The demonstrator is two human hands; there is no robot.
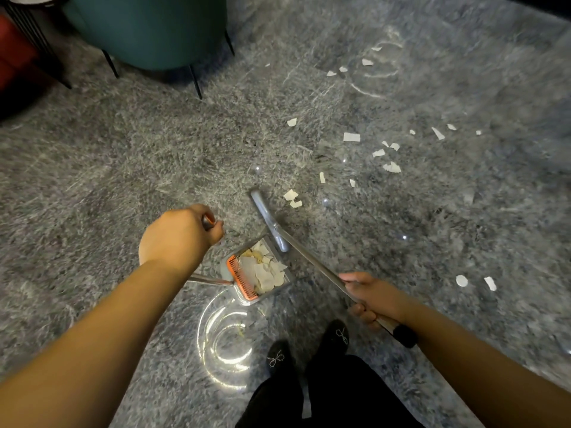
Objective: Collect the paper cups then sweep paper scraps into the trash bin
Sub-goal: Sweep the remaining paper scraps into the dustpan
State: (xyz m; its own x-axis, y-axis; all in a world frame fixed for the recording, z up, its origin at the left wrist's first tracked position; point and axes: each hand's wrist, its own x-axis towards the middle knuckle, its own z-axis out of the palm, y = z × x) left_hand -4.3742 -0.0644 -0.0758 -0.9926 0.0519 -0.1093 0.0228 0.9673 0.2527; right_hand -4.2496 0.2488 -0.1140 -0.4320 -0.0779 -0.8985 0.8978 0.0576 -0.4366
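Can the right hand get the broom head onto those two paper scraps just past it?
Probably yes. The right hand grips the broom handle, and only bare floor lies between the broom head and the two paper scraps.

I see the dustpan (262, 273) on the floor (123, 168) just ahead of my feet (309, 350), paper scraps (265, 270) piled in it. The broom head (268, 220) lies just beyond its mouth, loose scraps (386, 156) scattered farther off to the right. A chair (148, 29) stands far left.
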